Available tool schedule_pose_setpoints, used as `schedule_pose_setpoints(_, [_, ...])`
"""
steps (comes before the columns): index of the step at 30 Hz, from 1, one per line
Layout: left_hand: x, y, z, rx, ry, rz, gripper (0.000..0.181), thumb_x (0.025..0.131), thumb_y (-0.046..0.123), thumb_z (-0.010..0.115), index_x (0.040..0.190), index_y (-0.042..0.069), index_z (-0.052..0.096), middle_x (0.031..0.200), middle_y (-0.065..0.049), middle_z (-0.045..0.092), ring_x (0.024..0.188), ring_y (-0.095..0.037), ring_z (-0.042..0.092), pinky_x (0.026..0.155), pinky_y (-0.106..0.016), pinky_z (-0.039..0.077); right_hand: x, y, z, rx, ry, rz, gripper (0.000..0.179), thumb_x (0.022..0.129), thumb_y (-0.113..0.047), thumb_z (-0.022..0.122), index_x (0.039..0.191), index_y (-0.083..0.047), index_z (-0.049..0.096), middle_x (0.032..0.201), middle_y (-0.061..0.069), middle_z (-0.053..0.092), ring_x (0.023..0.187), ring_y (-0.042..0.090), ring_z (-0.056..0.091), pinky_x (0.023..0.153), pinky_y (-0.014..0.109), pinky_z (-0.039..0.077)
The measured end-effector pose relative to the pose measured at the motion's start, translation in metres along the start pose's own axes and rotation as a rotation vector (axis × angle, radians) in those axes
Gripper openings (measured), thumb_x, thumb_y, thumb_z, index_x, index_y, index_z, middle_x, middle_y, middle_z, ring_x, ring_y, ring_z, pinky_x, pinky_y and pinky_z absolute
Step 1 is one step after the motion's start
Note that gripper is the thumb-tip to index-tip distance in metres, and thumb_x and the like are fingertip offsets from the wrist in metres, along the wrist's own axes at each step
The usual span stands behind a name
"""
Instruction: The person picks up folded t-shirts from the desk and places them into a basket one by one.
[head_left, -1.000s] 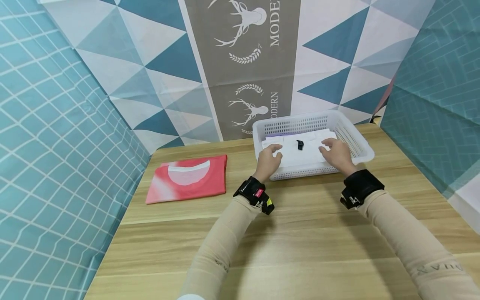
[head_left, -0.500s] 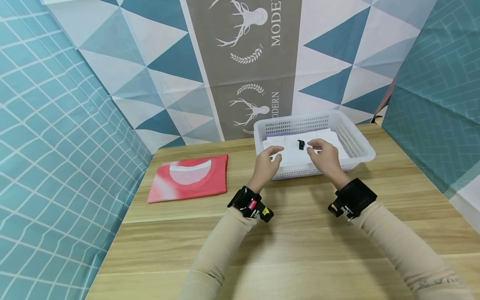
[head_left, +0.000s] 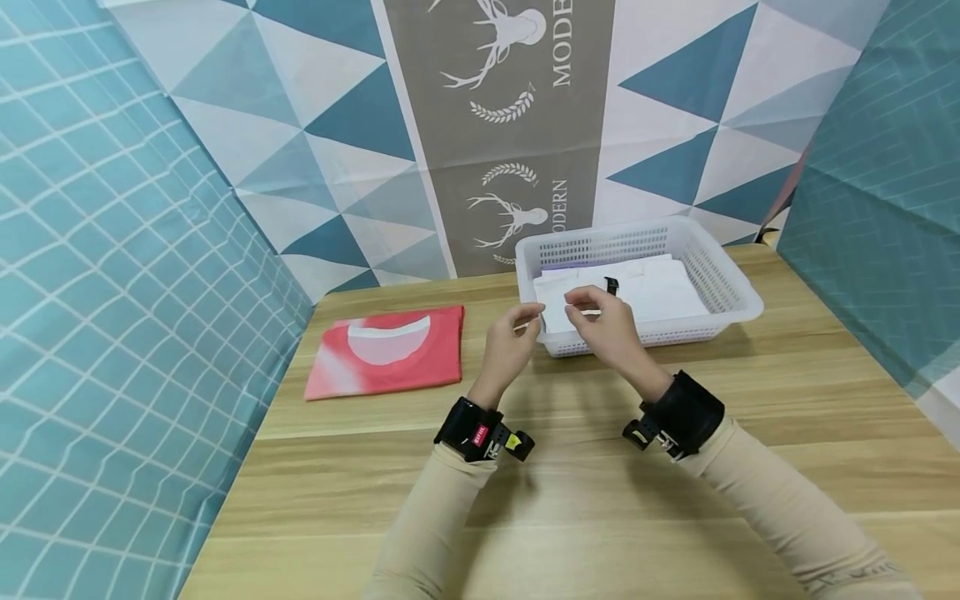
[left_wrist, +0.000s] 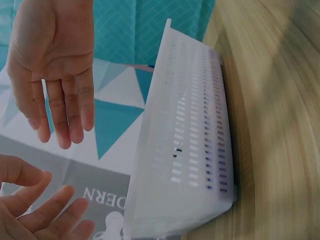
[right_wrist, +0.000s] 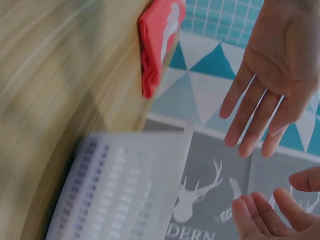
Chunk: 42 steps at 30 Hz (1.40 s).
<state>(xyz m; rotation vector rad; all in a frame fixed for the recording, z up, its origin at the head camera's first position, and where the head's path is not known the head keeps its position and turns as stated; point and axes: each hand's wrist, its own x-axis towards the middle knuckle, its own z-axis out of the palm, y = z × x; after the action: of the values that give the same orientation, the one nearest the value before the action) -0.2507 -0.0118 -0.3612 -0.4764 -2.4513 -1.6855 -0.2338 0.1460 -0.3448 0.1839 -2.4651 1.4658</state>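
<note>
Holding nothing in left hand [head_left: 510, 350] or right hand [head_left: 609, 332]; grip released on both. Hovering at 7 to 8 o'clock of white basket [head_left: 678, 332]. Can see basket on tabletop [head_left: 570, 525] at left hand's 2 o'clock, white layers [head_left: 663, 293] and black item [head_left: 612, 285] inside, plus folded red cloth [head_left: 420, 364] at 9 o'clock.

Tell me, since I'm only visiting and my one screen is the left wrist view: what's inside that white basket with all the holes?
Observer: The head view shows flat white material lying in the white basket.
Operator: Neat! Is anything lying outside it?
Observer: Yes, a folded red cloth lies on the table, to the basket's left.
Operator: And is any special gear being worn?
Observer: Yes, black bands are strapped on just behind the left hand and the right hand.
</note>
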Motion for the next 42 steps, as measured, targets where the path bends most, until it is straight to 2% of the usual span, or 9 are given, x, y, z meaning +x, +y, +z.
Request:
schedule_pose_setpoints(8, [-0.013,-0.009,-0.018,-0.020,0.050,-0.059,0.025,0.094,0.005,0.054,0.115,-0.004,0.065,0.119,-0.022,0.067,0.115,-0.035,0.063,0.098,-0.044,0.053,-0.007,-0.012,0.027,0.037,-0.056,-0.038,0.025,0.093,-0.005,0.057,0.114,0.005,0.062,0.110,0.023,0.067,0.102,0.035,0.065,0.087,0.046,0.056])
schedule_pose_setpoints(12, [-0.021,-0.016,-0.025,-0.016,0.052,-0.084,0.025,0.095,0.005,0.054,0.115,-0.004,0.064,0.119,-0.022,0.067,0.115,-0.034,0.063,0.097,-0.043,0.053,-0.011,-0.013,0.040,0.042,-0.085,-0.057,0.025,0.092,-0.006,0.057,0.113,0.005,0.062,0.108,0.023,0.068,0.100,0.035,0.065,0.086,0.045,0.056])
schedule_pose_setpoints(18, [-0.037,-0.025,-0.035,-0.001,0.034,-0.146,0.026,0.096,0.007,0.053,0.118,-0.003,0.063,0.122,-0.021,0.066,0.116,-0.035,0.062,0.098,-0.044,0.052,-0.021,-0.010,0.058,0.073,-0.133,-0.033,0.025,0.092,-0.006,0.058,0.115,0.005,0.062,0.109,0.022,0.068,0.100,0.034,0.065,0.089,0.043,0.055])
schedule_pose_setpoints(24, [-0.050,-0.041,-0.048,-0.009,0.075,-0.200,0.026,0.096,0.007,0.054,0.118,-0.003,0.063,0.123,-0.023,0.065,0.116,-0.036,0.061,0.099,-0.047,0.051,-0.026,-0.006,0.082,0.101,-0.186,0.032,0.026,0.092,-0.007,0.059,0.114,0.005,0.062,0.110,0.023,0.068,0.101,0.035,0.066,0.088,0.041,0.056])
schedule_pose_setpoints(28, [-0.056,-0.054,-0.061,0.002,0.128,-0.273,0.028,0.096,0.008,0.054,0.121,-0.001,0.063,0.124,-0.023,0.064,0.114,-0.036,0.062,0.098,-0.047,0.050,-0.024,-0.002,0.101,0.103,-0.206,0.089,0.025,0.091,-0.006,0.060,0.112,0.006,0.063,0.109,0.024,0.068,0.100,0.036,0.066,0.088,0.041,0.056])
schedule_pose_setpoints(32, [-0.062,-0.070,-0.078,0.027,0.221,-0.372,0.030,0.096,0.008,0.053,0.122,-0.002,0.062,0.124,-0.023,0.064,0.114,-0.036,0.061,0.092,-0.041,0.053,-0.020,0.003,0.124,0.089,-0.229,0.159,0.025,0.089,-0.006,0.060,0.111,0.005,0.064,0.108,0.022,0.069,0.101,0.034,0.066,0.090,0.041,0.054])
schedule_pose_setpoints(37, [-0.072,-0.091,-0.099,-0.050,0.354,-0.535,0.036,0.096,0.006,0.047,0.130,-0.004,0.055,0.127,-0.026,0.057,0.105,-0.035,0.060,0.085,-0.036,0.053,-0.019,0.007,0.150,0.120,-0.269,0.258,0.030,0.087,-0.005,0.059,0.114,0.008,0.063,0.107,0.023,0.069,0.100,0.033,0.065,0.084,0.033,0.055])
schedule_pose_setpoints(40, [-0.076,-0.103,-0.111,-0.133,0.425,-0.610,0.041,0.096,0.005,0.043,0.136,-0.005,0.047,0.132,-0.027,0.050,0.105,-0.033,0.057,0.089,-0.035,0.050,-0.018,0.010,0.162,0.197,-0.303,0.366,0.033,0.089,-0.006,0.058,0.120,0.007,0.061,0.113,0.024,0.067,0.102,0.033,0.065,0.079,0.030,0.056])
schedule_pose_setpoints(42, [-0.077,-0.110,-0.119,-0.199,0.460,-0.646,0.045,0.097,0.004,0.041,0.140,-0.006,0.040,0.137,-0.026,0.045,0.110,-0.030,0.053,0.094,-0.036,0.048,-0.017,0.010,0.169,0.273,-0.333,0.461,0.038,0.092,-0.007,0.056,0.127,0.006,0.056,0.121,0.025,0.063,0.109,0.034,0.063,0.083,0.031,0.057])
